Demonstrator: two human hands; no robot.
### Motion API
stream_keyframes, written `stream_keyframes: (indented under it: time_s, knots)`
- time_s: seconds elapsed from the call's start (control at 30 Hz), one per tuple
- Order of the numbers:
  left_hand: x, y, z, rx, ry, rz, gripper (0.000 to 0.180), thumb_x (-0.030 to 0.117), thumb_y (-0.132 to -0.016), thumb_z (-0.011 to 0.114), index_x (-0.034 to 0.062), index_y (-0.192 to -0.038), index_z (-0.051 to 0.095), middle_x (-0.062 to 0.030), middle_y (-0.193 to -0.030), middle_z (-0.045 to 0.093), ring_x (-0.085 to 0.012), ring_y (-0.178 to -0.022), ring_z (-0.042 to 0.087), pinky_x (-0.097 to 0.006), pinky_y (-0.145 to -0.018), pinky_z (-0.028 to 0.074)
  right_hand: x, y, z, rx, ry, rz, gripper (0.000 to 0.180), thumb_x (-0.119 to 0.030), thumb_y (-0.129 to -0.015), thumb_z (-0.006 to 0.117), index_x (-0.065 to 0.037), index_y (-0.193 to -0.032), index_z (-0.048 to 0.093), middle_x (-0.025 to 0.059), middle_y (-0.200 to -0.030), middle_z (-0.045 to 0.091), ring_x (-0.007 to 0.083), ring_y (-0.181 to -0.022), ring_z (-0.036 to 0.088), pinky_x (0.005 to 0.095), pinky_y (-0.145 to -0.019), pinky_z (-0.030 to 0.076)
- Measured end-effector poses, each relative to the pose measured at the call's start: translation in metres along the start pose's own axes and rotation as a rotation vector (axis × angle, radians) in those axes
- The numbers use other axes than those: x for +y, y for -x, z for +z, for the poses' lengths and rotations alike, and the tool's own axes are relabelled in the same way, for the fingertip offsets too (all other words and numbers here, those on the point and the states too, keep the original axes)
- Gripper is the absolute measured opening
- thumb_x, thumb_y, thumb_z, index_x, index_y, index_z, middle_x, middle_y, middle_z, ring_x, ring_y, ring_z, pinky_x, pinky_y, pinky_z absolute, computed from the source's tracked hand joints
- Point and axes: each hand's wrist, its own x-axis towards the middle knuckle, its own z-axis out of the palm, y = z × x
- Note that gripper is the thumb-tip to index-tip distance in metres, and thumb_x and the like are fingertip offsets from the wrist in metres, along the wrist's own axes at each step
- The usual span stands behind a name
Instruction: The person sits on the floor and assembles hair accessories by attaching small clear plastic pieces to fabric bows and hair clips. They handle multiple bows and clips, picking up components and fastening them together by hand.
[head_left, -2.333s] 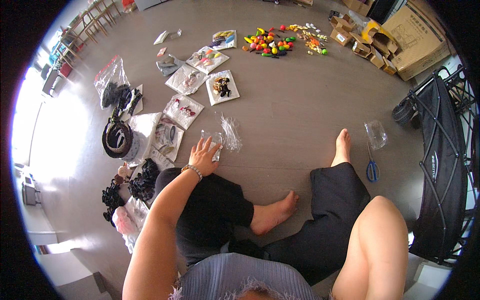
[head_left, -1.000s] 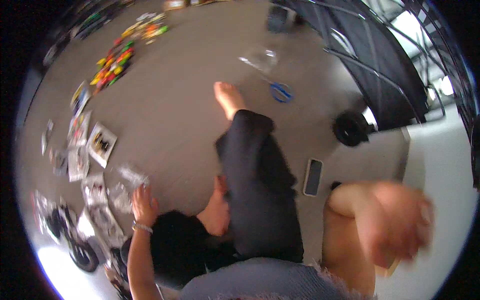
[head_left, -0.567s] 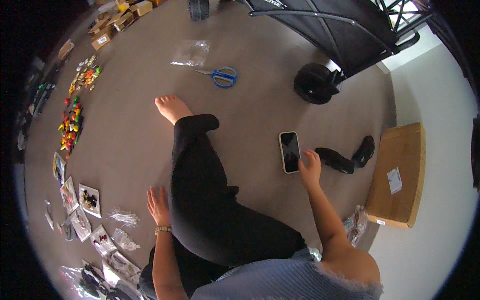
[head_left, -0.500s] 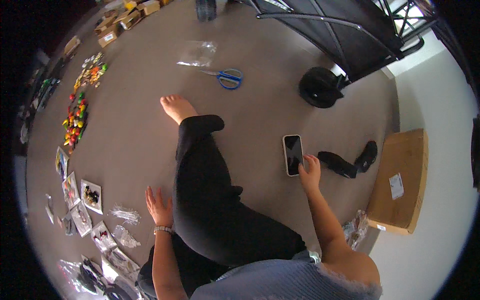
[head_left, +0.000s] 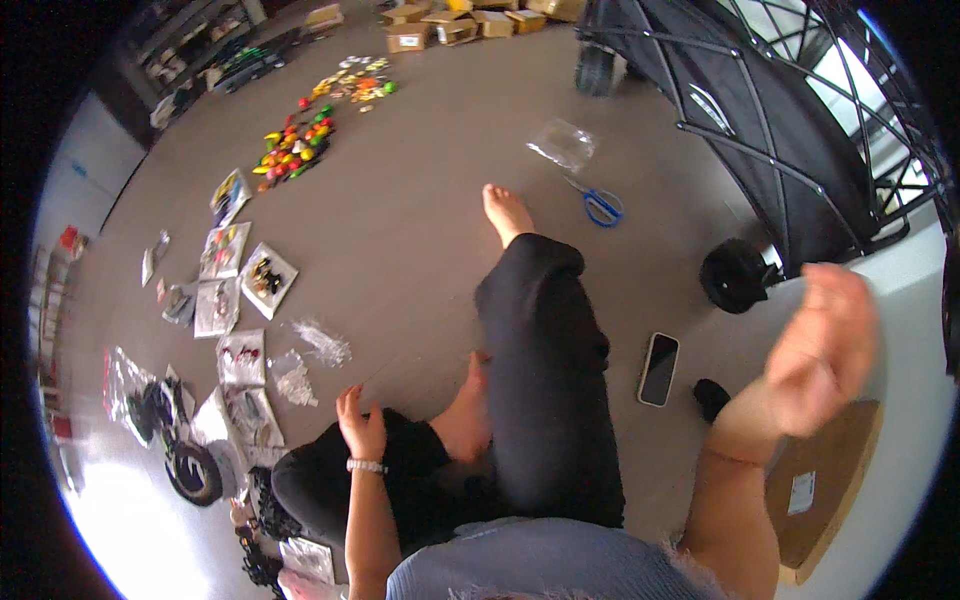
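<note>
My left hand [head_left: 362, 428], with a bracelet at the wrist, is over my bent leg in dark trousers. Its fingers are apart and hold nothing. Raised at the right, my right hand [head_left: 822, 350] looks large and blurred, above a cardboard box [head_left: 815, 490]; its fingers are too smeared to read. On the floor to the left of it lies a smartphone [head_left: 659, 370] with a dark screen and a pale case, touched by neither hand. Nearest the left hand are a bag of small white pieces [head_left: 293, 380] and a bundle of thin white strips [head_left: 322, 342].
Blue-handled scissors [head_left: 603, 207] and a clear plastic bag [head_left: 563, 146] lie ahead. A black wheeled cart [head_left: 760, 130] stands at the right. Flat packets [head_left: 268, 282] line the left, with colourful small pieces [head_left: 295, 148] beyond. A dark sock [head_left: 711, 398] lies beside the phone.
My right hand has left the phone and risen up to the right. My left hand has lifted off the floor to above my leg. The view has turned leftward.
</note>
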Motion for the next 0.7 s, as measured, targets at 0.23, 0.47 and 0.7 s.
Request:
stream_keyframes:
  time_s: [0.23,0.47,0.7]
  knots:
    - [0.027,0.022,-0.02,-0.011,0.035,-0.025,0.032,0.003,-0.072,0.062,0.0008,-0.103,0.056,-0.0166,-0.106,0.055,-0.0334,-0.097,0.054,-0.039,-0.083,0.046,-0.062,-0.085,0.058,-0.372,-0.077,-0.453,0.044,-0.022,-0.087,0.051,0.009,-0.118,0.047,0.0242,-0.116,0.051,0.0322,-0.101,0.054,0.043,-0.09,0.045]
    - [0.049,0.063,-0.064,0.072,-0.051,0.04,0.035,0.007,-0.073,0.062,0.0011,-0.107,0.057,-0.0186,-0.113,0.053,-0.0353,-0.102,0.053,-0.04,-0.089,0.045,-0.087,-0.1,0.124,-0.578,-0.237,-0.642,0.046,-0.023,-0.086,0.053,0.009,-0.119,0.046,0.0242,-0.117,0.05,0.0323,-0.102,0.054,0.0424,-0.09,0.045]
    - [0.05,0.104,-0.113,0.238,-0.463,0.042,0.036,0.01,-0.07,0.062,0.0025,-0.105,0.059,-0.0178,-0.116,0.052,-0.0341,-0.114,0.045,-0.048,-0.101,0.032,-0.086,-0.101,0.173,-0.698,-0.335,-0.723,0.048,-0.024,-0.086,0.054,0.008,-0.121,0.046,0.0241,-0.118,0.05,0.0324,-0.103,0.053,0.0418,-0.09,0.045]
